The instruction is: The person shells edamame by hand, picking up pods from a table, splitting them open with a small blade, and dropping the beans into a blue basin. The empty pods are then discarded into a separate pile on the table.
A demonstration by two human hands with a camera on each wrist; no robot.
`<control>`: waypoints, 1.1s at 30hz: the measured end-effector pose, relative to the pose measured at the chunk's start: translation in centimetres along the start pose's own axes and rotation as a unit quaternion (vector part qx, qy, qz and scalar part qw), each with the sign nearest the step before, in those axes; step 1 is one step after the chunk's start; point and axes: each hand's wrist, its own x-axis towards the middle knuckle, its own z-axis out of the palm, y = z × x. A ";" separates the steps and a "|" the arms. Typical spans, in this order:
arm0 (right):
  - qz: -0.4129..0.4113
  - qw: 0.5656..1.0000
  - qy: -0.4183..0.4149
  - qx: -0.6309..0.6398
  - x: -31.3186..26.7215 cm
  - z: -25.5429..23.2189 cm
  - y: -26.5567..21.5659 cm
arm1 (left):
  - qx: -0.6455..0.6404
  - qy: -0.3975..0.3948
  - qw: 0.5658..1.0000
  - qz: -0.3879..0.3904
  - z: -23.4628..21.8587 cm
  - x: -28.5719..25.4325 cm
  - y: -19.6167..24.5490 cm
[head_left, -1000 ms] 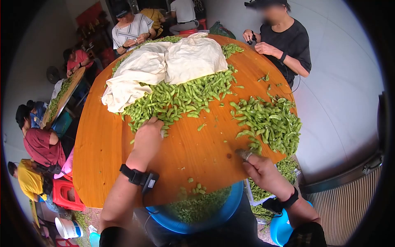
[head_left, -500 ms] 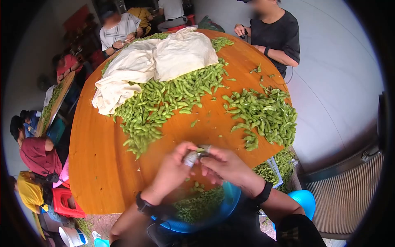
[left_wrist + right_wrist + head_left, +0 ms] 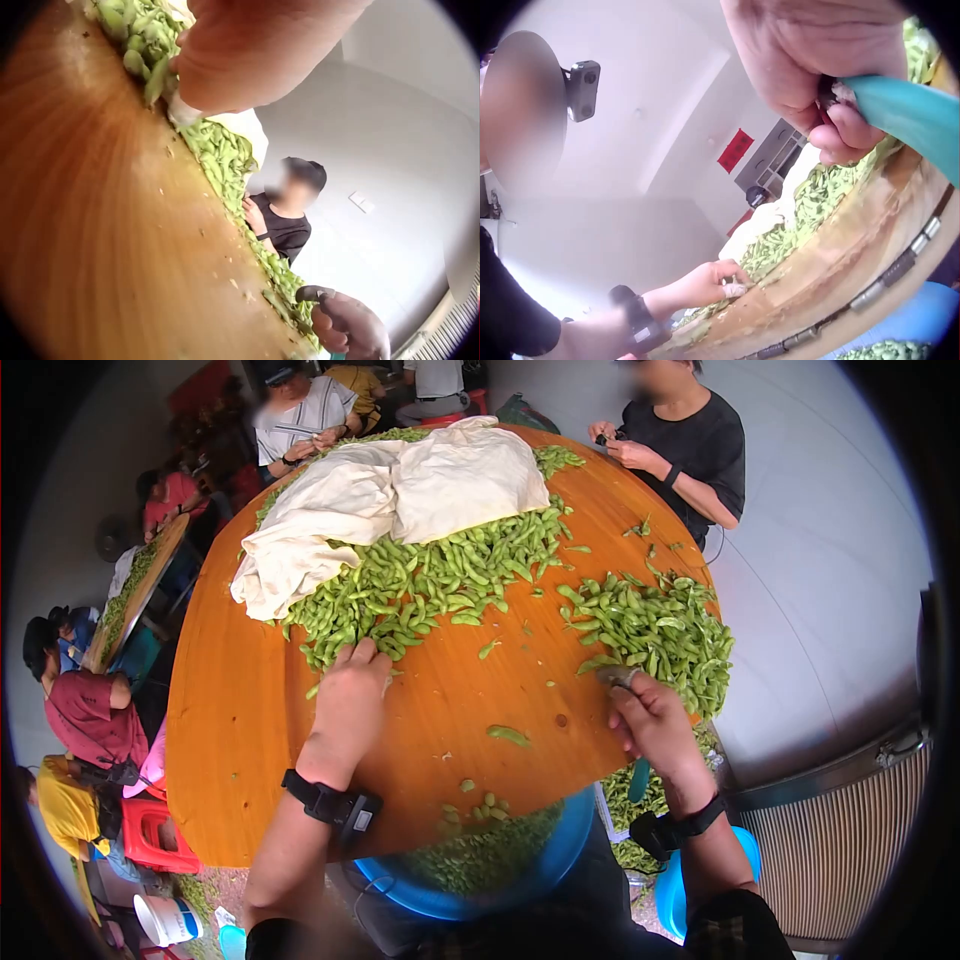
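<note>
My left hand reaches to the near edge of a heap of green soybean pods, fingertips right among them. Its thumb wears a white wrap, close beside one pod; I cannot tell whether the fingers grip it. My right hand is over the right table edge, near a second pile of pods, with a dark cover at a fingertip. Its curled fingers hold a smooth teal handle; the rest is hidden in the palm. A lone pod appears between the hands.
Cream cloths cover part of the heap on the wooden table. Below its front edge stands a blue basin of shelled beans; several beans lie at the edge. A person in black sits across, others leftward.
Half a second ago both hands met above the basin around a pod. Since then the left has moved forward to the heap, the right outward; the lone pod and teal handle have come into view.
</note>
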 end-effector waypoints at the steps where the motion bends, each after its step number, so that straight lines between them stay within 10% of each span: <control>1: -0.013 1.000 -0.009 -0.020 -0.2 0.4 0.0 | 0.013 0.000 1.000 0.002 -0.1 0.2 0.1; 11: -0.053 0.990 -0.122 0.039 0.2 7.2 -1.5 | -0.261 0.061 0.963 -0.006 1.2 -0.1 5.3; 17: 0.008 0.982 -0.175 0.072 1.3 8.6 -2.3 | -0.524 -0.102 0.836 -0.123 0.7 -0.7 7.8; 33: 0.003 0.980 -0.150 0.131 0.8 10.7 -1.5 | -0.466 -0.001 0.882 -0.069 2.0 -2.2 7.8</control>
